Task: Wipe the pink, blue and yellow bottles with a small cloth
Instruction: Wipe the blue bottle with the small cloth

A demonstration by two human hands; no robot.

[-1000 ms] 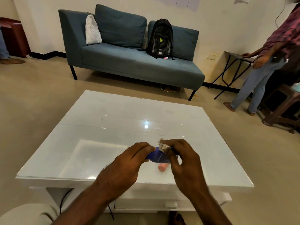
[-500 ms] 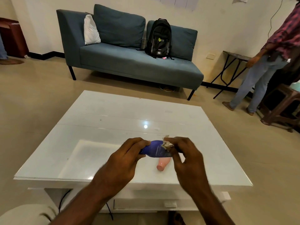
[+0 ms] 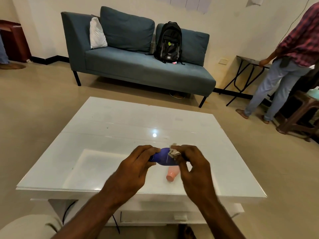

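Observation:
My left hand [image 3: 136,164] grips one end of the blue bottle [image 3: 164,157], which lies sideways in the air above the white table [image 3: 107,128]. My right hand [image 3: 193,163] presses a small beige cloth [image 3: 174,153] against the bottle's other end. The pink bottle [image 3: 171,175] lies on its side on the table just below my hands, partly hidden by my right hand. No yellow bottle shows in the head view.
A blue sofa [image 3: 138,66] with a black backpack [image 3: 168,43] stands beyond the table. A person [image 3: 284,69] stands at the right by a folding table [image 3: 248,61] and a wooden stool [image 3: 300,111].
The cloth in my right hand has shifted a little along the blue bottle. More of the bottle's body shows between my hands than a second ago.

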